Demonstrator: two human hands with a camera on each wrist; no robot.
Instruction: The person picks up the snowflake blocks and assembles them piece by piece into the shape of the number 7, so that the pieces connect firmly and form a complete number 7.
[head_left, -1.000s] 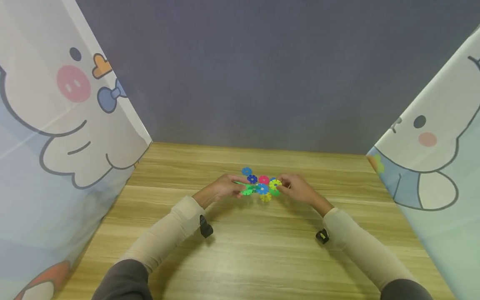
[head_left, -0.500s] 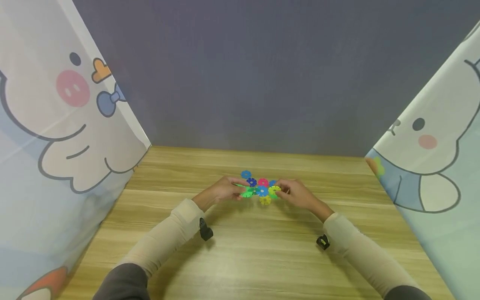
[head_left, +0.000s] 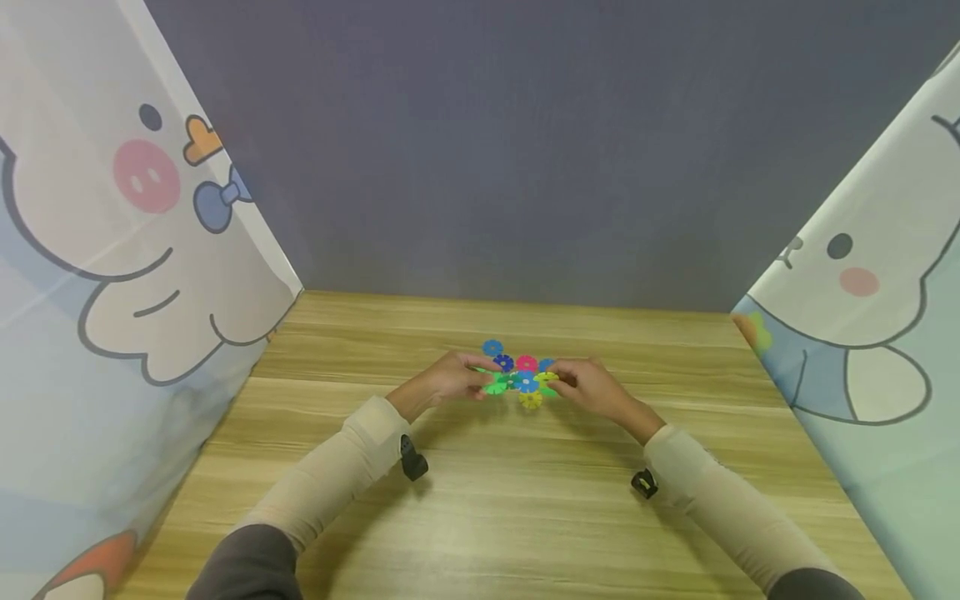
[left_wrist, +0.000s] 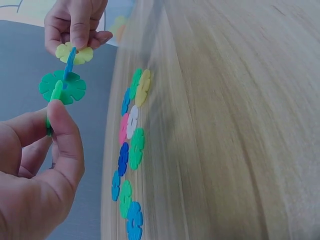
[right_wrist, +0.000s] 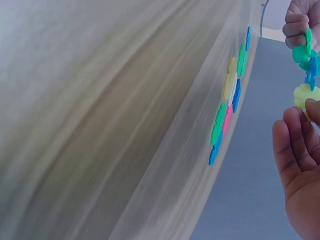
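Observation:
Flower-shaped notched discs are joined in a short chain held between both hands. In the left wrist view the left hand (left_wrist: 45, 165) pinches a light green disc (left_wrist: 56, 91) at the near end. That disc slots into a darker green disc (left_wrist: 75, 89), followed by a blue disc (left_wrist: 70, 62) seen edge-on. At the far end the right hand (left_wrist: 76, 22) pinches a yellow disc (left_wrist: 85, 55), which meets the blue one. The head view has the left hand (head_left: 452, 377) and right hand (head_left: 596, 387) facing each other, the blue disc (head_left: 527, 382) between them.
Several loose discs lie on the wooden table (head_left: 525, 500) beyond and below the chain, among them a pink disc (head_left: 527, 363), a dark blue disc (head_left: 504, 362) and a yellow disc (head_left: 531, 400). A grey panel (head_left: 480, 150) stands behind; printed cloths (head_left: 877, 333) flank both sides.
The right hand first lowered slightly, and the yellow disc in its fingers has tilted from facing the head camera to nearly flat. The left hand keeps its grip almost unmoved.

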